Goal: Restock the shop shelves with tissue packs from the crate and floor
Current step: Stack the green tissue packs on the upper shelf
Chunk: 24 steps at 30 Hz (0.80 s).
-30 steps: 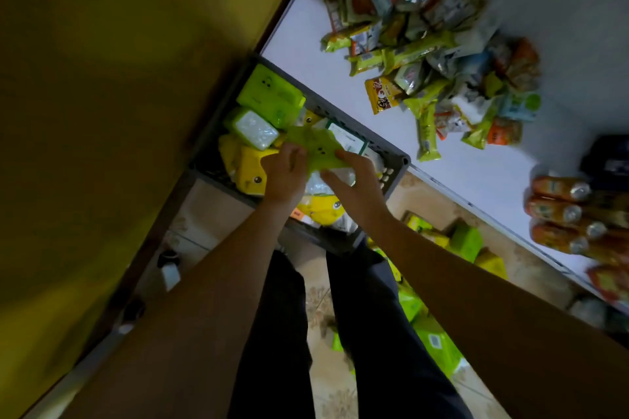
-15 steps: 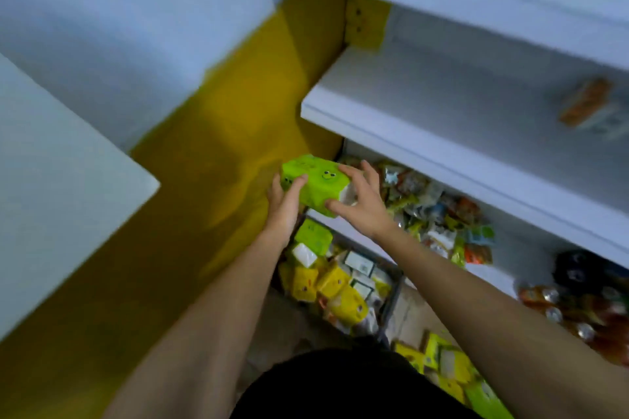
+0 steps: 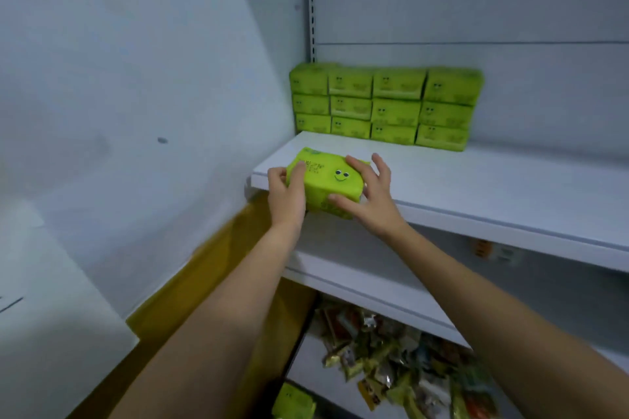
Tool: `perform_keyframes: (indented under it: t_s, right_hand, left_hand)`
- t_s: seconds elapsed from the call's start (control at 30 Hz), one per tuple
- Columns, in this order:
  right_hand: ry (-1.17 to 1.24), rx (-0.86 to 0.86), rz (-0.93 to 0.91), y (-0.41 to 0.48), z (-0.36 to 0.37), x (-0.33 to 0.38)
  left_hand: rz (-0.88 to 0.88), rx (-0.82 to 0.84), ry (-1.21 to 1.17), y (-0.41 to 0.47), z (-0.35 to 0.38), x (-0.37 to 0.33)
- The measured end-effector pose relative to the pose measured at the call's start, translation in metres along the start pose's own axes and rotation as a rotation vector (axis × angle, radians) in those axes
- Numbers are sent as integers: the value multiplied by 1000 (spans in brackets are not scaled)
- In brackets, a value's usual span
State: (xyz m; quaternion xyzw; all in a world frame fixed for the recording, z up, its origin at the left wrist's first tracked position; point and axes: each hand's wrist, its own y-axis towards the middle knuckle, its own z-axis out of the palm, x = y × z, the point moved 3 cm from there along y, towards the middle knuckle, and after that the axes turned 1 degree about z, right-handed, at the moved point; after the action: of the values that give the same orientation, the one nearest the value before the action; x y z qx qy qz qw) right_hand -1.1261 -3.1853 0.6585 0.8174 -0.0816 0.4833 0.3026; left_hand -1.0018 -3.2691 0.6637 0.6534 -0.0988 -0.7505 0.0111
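Grips the pack [image 3: 326, 185] from both short ends: left hand [image 3: 286, 197] curled round the left end with fingers over the top, right hand [image 3: 371, 201] pressed to the right end, thumb along the near lower edge, fingers splayed. Sits at the front left corner of the shelf [image 3: 476, 187], near side hanging past the lip; hard to tell whether resting on the board or just above it. Looks light and soft, likely to give and dent under a hard squeeze, not fragile. Wrapped in glossy green film that is probably slick, so best taken as here, by the ends, with flat pressure rather than a fingertip pinch. Shaped like a plump brick with rounded corners, printed with a small smiling face on top. Underneath, smooth white board, flat and hard, probably good for sliding the pack back. At the rear left, a stack [image 3: 384, 107] of matching packs, three high and four across, tight against the pale back panel. Lower down, a heap of crinkly foil snacks [image 3: 391, 360], blurred.
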Motion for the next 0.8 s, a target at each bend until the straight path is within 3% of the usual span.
perform_keyframes:
  t_s: [0.13, 0.3, 0.5, 0.7, 0.8]
  right_hand:
    - [-82, -74, 11, 25, -69, -16]
    - [-235, -164, 65, 44, -150, -45]
    - [-195, -267, 212, 54, -229, -88]
    - [-251, -372, 295, 60, -284, -138]
    - [-291, -415, 311, 69, -303, -155]
  left_hand:
    - [12, 239, 190, 13, 72, -9]
    - [-14, 472, 195, 4, 167, -5]
    - [-100, 695, 154, -8, 266, 5]
    - [40, 800, 430, -5, 340, 37]
    - [145, 733, 473, 0, 368, 44]
